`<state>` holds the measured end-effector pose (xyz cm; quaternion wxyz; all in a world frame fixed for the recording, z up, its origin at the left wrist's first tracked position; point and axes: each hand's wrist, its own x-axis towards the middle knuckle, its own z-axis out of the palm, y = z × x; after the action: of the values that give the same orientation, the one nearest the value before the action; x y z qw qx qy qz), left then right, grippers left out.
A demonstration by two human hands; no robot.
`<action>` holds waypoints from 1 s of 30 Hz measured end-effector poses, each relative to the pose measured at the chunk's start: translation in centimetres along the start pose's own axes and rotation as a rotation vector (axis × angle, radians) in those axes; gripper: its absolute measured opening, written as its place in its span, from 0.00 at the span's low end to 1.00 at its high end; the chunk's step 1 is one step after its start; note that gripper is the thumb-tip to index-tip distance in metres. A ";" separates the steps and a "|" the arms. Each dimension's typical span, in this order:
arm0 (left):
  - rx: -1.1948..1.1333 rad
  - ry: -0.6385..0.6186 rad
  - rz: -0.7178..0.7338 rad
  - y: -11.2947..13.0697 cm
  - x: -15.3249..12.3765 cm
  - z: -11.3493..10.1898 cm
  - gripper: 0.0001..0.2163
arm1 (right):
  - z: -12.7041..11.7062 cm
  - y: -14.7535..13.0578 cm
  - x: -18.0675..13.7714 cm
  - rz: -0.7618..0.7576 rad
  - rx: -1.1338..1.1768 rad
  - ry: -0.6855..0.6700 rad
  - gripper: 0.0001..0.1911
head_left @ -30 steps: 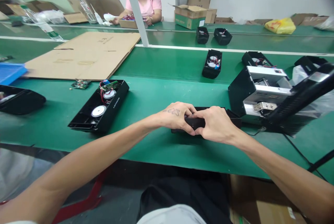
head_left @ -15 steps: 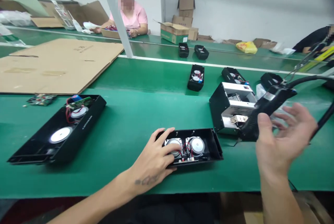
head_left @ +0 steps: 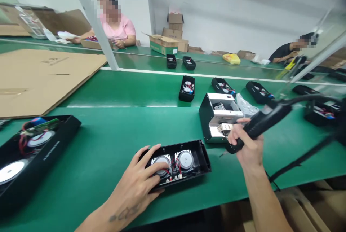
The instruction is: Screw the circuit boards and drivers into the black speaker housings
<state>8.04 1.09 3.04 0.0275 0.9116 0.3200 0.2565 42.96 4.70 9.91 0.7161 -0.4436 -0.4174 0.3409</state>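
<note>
My left hand grips the left end of a black speaker housing, fingers over its far wall and reaching inside it. Two round speaker drivers with red wires sit in that housing, the left one partly under my fingers. In my right hand is a black electric screwdriver, its fingers wrapped round the lower body. The screwdriver's bit points down and left, beyond the housing's right end and apart from it. Behind it stands a black and silver screw feeder machine.
A larger-looking speaker housing lies at the left, near a flat cardboard sheet. Several housings, one of them a black housing, stand farther back. A cable trails from the screwdriver. Across the bench sits a person in pink; another person is at right.
My right hand has closed round the screwdriver and drawn it down and left, in front of the screw feeder. My left hand stays on the housing. The view has turned to the right.
</note>
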 end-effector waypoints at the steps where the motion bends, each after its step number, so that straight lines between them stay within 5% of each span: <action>1: -0.011 0.018 -0.001 -0.2 0.0 0.2 0.10 | 0.3 -0.8 0.6 -0.088 0.009 0.029 0.20; 5: -0.090 0.074 -0.030 -0.6 0.0 0.6 0.15 | 1.2 -2.1 3.4 -0.394 -0.078 0.150 0.25; 11: -0.102 0.075 -0.019 -0.6 0.2 0.5 0.14 | 1.5 -1.3 4.8 -0.289 -0.311 0.042 0.17; 18: -0.096 0.042 -0.023 -0.4 0.1 0.3 0.15 | 2.0 -3.2 -2.6 0.100 -0.041 -0.283 0.18; 23: -0.079 0.007 -0.024 0.0 0.1 -0.1 0.13 | 5.1 -4.2 -7.6 -0.033 0.224 -0.233 0.25; 30: -0.050 -0.002 -0.019 0.2 0.2 -0.3 0.12 | 7.7 -2.8 -8.5 -0.062 0.192 -0.337 0.25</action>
<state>8.18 1.03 3.40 0.0528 0.9077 0.3224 0.2633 32.82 -0.96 11.98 0.6852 -0.2969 -0.5104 0.4264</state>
